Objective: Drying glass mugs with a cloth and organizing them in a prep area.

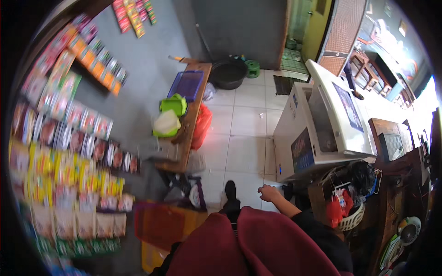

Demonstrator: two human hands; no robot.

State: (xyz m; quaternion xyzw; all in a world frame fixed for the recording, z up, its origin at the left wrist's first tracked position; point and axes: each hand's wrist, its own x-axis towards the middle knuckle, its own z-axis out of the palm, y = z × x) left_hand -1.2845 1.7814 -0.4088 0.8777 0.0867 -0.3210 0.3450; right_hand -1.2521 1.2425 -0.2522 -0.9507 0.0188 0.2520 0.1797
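My right hand (269,193) hangs over the white tiled floor (243,148) with its fingers loosely bent and apart. It holds nothing and touches nothing. My left hand is out of view. Nearest on the right is a white chest freezer (285,148), its lid (345,120) raised and tilted, the inside mostly hidden. To the left stands a wooden bench (193,138). It carries a blue plastic tray (186,84), green plastic baskets (174,103) and a pale item (166,122). A red plastic bag (202,127) hangs at its edge.
Strips of packaged sachets (76,172) hang along the left wall. A black tub (229,74) and a green stool (252,69) stand at the back beside a doorway with a dark mat (286,84). A white basket (352,219) and cluttered wooden counter (393,203) are at right.
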